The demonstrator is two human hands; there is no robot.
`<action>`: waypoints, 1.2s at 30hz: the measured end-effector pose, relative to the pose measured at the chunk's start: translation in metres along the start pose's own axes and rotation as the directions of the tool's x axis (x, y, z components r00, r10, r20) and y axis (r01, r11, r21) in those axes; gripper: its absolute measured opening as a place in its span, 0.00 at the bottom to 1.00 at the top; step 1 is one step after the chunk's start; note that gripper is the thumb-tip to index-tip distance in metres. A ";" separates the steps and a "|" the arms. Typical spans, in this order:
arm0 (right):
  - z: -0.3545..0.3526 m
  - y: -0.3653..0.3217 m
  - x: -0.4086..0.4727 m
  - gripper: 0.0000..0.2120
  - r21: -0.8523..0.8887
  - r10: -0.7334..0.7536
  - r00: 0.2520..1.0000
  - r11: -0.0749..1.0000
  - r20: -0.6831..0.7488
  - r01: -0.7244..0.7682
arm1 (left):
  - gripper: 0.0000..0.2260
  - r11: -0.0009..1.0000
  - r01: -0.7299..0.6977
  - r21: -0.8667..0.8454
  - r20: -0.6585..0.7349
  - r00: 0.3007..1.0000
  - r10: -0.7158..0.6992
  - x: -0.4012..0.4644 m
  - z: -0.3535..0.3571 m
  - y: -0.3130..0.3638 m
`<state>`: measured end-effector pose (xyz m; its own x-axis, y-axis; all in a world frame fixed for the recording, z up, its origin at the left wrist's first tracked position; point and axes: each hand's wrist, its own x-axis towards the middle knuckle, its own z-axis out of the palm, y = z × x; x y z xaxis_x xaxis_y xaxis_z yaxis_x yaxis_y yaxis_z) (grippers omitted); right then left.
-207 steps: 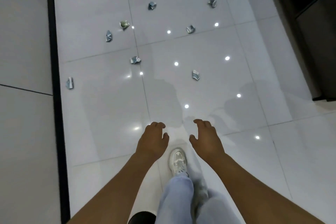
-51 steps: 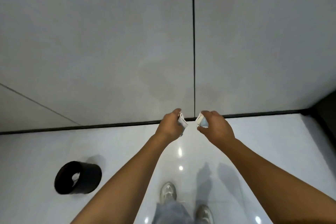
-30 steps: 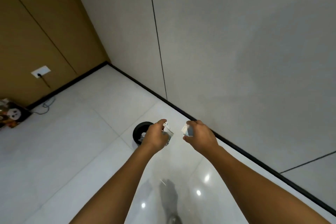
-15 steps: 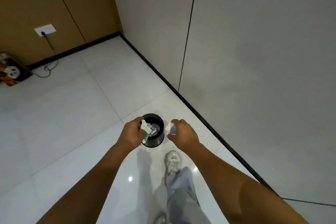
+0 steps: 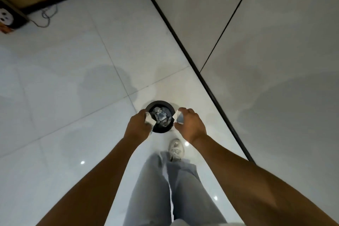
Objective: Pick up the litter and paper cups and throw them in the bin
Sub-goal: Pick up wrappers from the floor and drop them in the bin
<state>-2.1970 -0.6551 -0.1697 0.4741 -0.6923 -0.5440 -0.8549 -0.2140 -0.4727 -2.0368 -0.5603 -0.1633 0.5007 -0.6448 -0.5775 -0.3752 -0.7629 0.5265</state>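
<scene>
both hands were over the black bin [image 5: 161, 129] on the floor [image 5: 73, 86]. left hand [image 5: 138, 126] gripped a crumpled paper cup [image 5: 149, 120], right hand [image 5: 190, 124] pinched another cup [image 5: 178, 117]. bin already held crumpled litter [image 5: 160, 116], next to wall [image 5: 266, 42].

Both hands' fingers [image 5: 184, 111] partly hide their crumpled cups [image 5: 178, 118].

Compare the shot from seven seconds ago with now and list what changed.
Then both hands were empty over the littered floor. Now the left hand grips one crumpled cup, the right hand another, carried to the bin. Neither is released.
</scene>
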 end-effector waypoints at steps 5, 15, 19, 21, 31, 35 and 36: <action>0.043 0.012 0.068 0.27 -0.005 0.000 1.000 1.000 0.007 0.000 | 0.18 0.999 0.043 0.003 -0.007 0.999 -0.043 0.066 0.029 -0.030; 0.172 0.050 0.200 0.27 0.036 0.010 0.996 0.999 0.086 -0.013 | 0.21 0.995 0.082 0.050 0.000 0.997 -0.082 0.180 0.112 -0.125; 0.208 0.066 0.234 0.33 0.015 0.060 0.969 0.998 0.239 -0.065 | 0.19 0.997 0.075 0.029 -0.005 0.997 -0.075 0.207 0.133 -0.148; 0.216 0.075 0.239 0.30 -0.014 0.104 0.958 0.995 0.268 -0.104 | 0.18 0.998 0.065 0.025 0.008 0.998 -0.065 0.215 0.138 -0.151; 0.200 0.107 0.216 0.24 0.035 0.229 0.948 0.970 0.220 -0.242 | 0.24 0.973 0.121 0.198 0.234 0.958 -0.166 0.252 0.165 -0.125; 0.185 0.107 0.206 0.23 0.088 0.253 0.951 0.958 0.176 -0.271 | 0.18 0.952 -0.001 0.306 0.282 0.955 -0.089 0.246 0.159 -0.110; 0.179 0.106 0.201 0.23 0.107 0.260 0.952 0.954 0.162 -0.279 | 0.17 0.946 -0.057 0.318 0.291 0.956 -0.041 0.241 0.155 -0.104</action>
<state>-2.1545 -0.6938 -0.4536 0.2628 -0.6028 -0.7534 -0.9257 0.0627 -0.3730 -1.9975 -0.6433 -0.4540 0.2668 -0.5990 -0.7550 -0.6317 -0.7003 0.3324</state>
